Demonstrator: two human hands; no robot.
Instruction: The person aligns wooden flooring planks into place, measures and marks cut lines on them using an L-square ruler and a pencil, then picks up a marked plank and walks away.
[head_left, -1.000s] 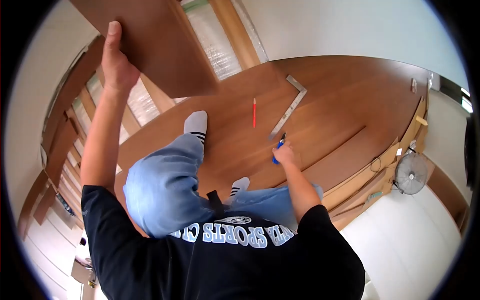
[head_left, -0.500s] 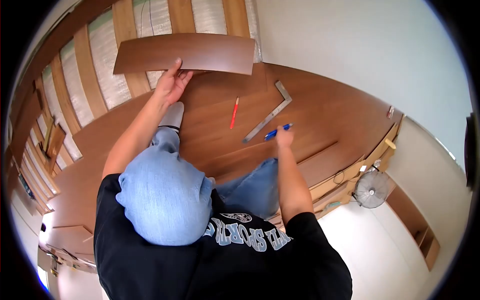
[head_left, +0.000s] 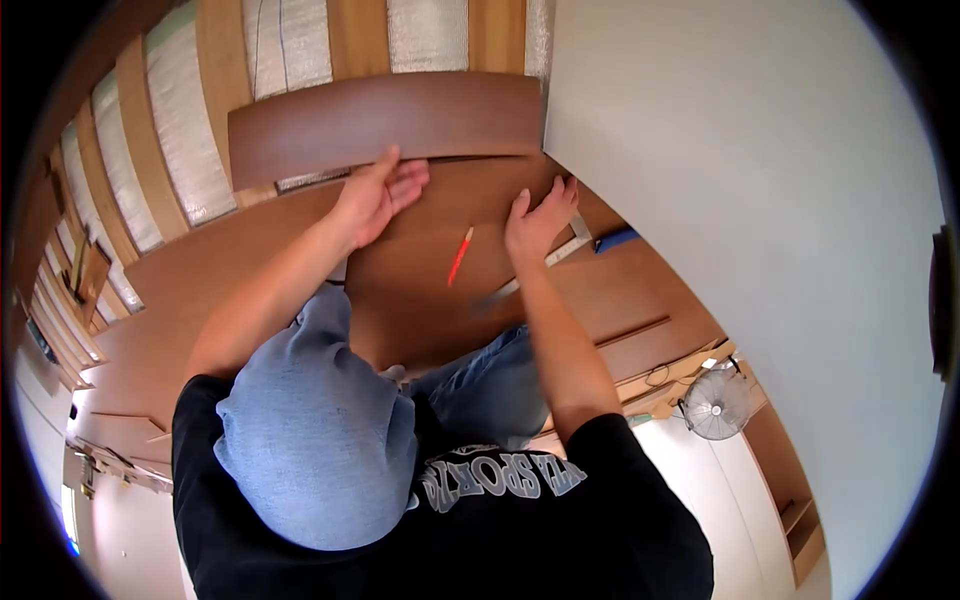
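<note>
A brown wood-look floor plank (head_left: 390, 125) spans the strip between the laid floor and the bare battens, its right end close to the wall. My left hand (head_left: 385, 200) is at its near edge, the thumb tip touching the plank and the fingers stretched to the right below it. My right hand (head_left: 543, 220) holds nothing, its fingers apart beside the foot of the wall. A metal carpenter's square (head_left: 570, 248) lies partly hidden under my right forearm. Close to the wall rests a slim blue tool (head_left: 615, 240), its kind unclear. A red pencil (head_left: 461, 257) lies between my hands.
Wooden battens (head_left: 360, 40) with silvery sheeting between them run along the far side. A pale wall (head_left: 740, 150) bounds the right. Behind my right arm stand a fan (head_left: 717, 405) and several planks. My bent knee (head_left: 310, 430) is at the left.
The plank has moved right and its right end now sits near the wall corner. My right hand has let go of the blue tool and moved forward towards the plank.
</note>
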